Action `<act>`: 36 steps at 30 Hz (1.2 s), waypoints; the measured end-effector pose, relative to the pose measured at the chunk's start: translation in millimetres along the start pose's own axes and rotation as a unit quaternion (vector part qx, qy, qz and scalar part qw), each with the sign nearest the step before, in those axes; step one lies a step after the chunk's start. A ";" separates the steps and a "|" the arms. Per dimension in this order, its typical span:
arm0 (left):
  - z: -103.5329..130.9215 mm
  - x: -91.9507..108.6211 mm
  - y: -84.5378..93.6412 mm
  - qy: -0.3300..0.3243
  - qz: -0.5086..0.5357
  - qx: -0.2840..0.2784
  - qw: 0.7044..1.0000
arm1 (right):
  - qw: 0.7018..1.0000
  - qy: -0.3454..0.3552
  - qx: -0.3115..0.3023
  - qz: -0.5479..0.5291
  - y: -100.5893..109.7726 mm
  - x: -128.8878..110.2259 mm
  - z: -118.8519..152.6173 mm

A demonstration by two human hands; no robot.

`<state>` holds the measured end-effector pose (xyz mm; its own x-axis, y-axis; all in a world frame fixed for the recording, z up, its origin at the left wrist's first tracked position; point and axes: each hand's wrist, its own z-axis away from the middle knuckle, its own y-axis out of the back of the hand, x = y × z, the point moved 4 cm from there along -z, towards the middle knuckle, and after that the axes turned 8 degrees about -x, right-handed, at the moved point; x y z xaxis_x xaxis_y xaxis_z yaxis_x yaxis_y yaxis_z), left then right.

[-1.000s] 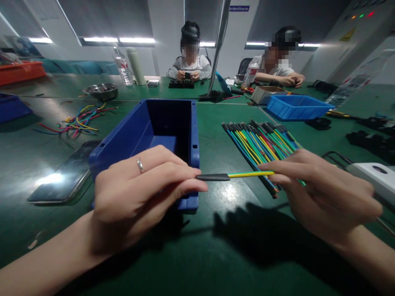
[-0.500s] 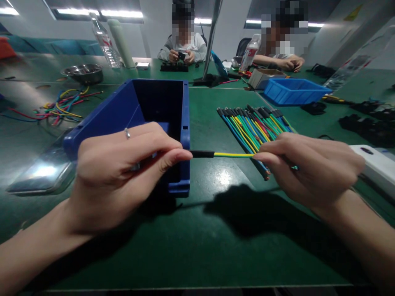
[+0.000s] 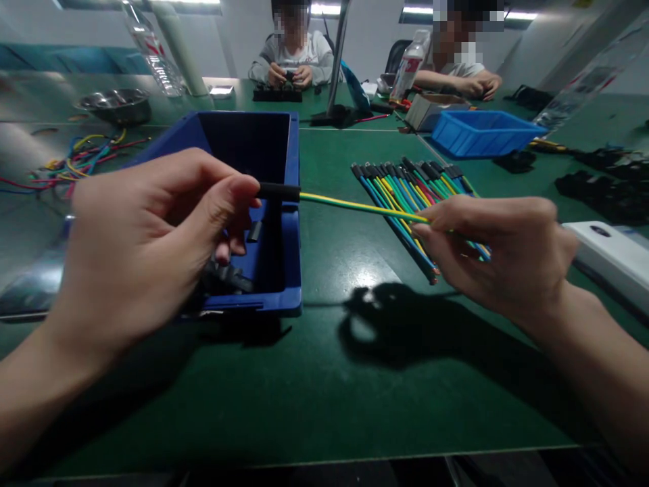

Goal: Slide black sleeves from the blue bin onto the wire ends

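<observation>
A yellow-green wire [image 3: 355, 204] stretches between my hands, with a black sleeve [image 3: 284, 191] on its left end. My left hand [image 3: 152, 230] pinches the sleeve's outer end above the dark blue bin [image 3: 293, 257]. My right hand [image 3: 487, 250] is closed on the wire's right part, beside a row of coloured wires [image 3: 400, 193] with black ends lying on the green table [image 3: 324, 392]. Small black sleeves [image 3: 233, 279] lie in the bin, partly hidden by my left hand.
A light blue tray [image 3: 487, 138] and a cardboard box [image 3: 430, 111] stand behind the wire row. A white device [image 3: 608, 250] lies right. Tangled wires [image 3: 76, 162] and a metal bowl [image 3: 114, 106] are left. Two people sit across the table.
My left hand has moved up and left with the sleeved end, and more of the wire shows between my hands. Black pieces inside the bin have come into view.
</observation>
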<state>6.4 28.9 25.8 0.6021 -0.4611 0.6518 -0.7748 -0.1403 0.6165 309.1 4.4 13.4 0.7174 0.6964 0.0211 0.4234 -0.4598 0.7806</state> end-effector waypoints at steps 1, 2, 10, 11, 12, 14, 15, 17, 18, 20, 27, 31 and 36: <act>-1.8 -0.1 -2.8 0.014 0.017 -0.018 1.000 | 1.000 -0.019 0.002 -0.008 -1.4 0.9 0.4; -3.1 -0.2 -5.5 0.029 0.034 -0.036 0.998 | 0.999 -0.042 -0.001 -0.015 -3.4 2.7 0.8; 0.0 4.0 -21.2 0.016 -0.158 -0.186 0.970 | 0.950 -0.209 -0.103 -0.207 -30.7 24.1 -0.8; 0.9 2.4 -23.4 0.025 -0.171 -0.212 0.962 | 0.939 -0.226 -0.129 -0.226 -34.8 24.2 -0.4; 1.6 0.6 -25.6 0.037 -0.168 -0.237 0.956 | 0.930 -0.237 -0.154 -0.235 -38.4 23.6 0.3; 2.4 -2.7 -28.4 0.056 -0.154 -0.269 0.949 | 0.924 -0.243 -0.197 -0.222 -44.8 21.6 2.9; 2.7 -4.4 -29.2 0.068 -0.154 -0.279 0.945 | 0.926 -0.235 -0.214 -0.205 -47.8 20.5 4.6; 3.3 -7.1 -29.5 0.087 -0.167 -0.287 0.939 | 0.934 -0.210 -0.239 -0.164 -53.8 18.6 8.5; 3.7 -7.9 -29.4 0.092 -0.171 -0.288 0.938 | 0.939 -0.195 -0.248 -0.139 -56.8 17.6 10.3; 4.4 -8.2 -29.4 0.088 -0.168 -0.290 0.938 | 0.949 -0.170 -0.256 -0.076 -62.1 16.0 12.8; 4.9 -9.2 -30.2 0.086 -0.254 -0.305 0.914 | 0.946 -0.128 -0.287 0.080 -72.2 11.3 8.3; 2.1 -3.2 -30.6 0.102 -0.319 -0.277 0.901 | 0.947 -0.127 -0.278 0.097 -75.0 18.9 2.4; 7.5 9.2 -10.3 0.012 -0.262 -0.113 0.958 | 0.948 -0.134 -0.268 0.107 -65.3 36.6 3.5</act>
<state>18.5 19.5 22.1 0.9036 -0.3588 0.2340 -0.3039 -0.1521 0.9405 309.6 58.0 -39.0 0.9007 0.4199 0.1113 -0.0378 -0.1795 0.9830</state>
